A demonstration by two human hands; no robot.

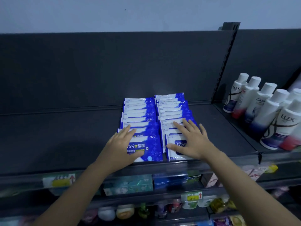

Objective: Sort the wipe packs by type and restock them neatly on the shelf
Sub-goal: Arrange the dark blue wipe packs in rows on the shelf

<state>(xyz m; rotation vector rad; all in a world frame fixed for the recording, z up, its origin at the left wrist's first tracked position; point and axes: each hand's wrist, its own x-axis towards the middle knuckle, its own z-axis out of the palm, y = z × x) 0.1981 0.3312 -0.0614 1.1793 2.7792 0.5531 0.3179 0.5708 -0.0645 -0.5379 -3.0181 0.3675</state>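
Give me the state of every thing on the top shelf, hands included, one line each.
left row of wipe packs: overlapped front to back, under a hand
right row of wipe packs: overlapped front to back, under a hand
left hand: open, fingers straight on the left row's front packs
right hand: open, fingers spread flat on the right row
bottles: standing, caps on

I see a shop. Dark retail shelving (65,136) carries price tags (59,180), rows of bottles (254,98) and boxes (128,185).
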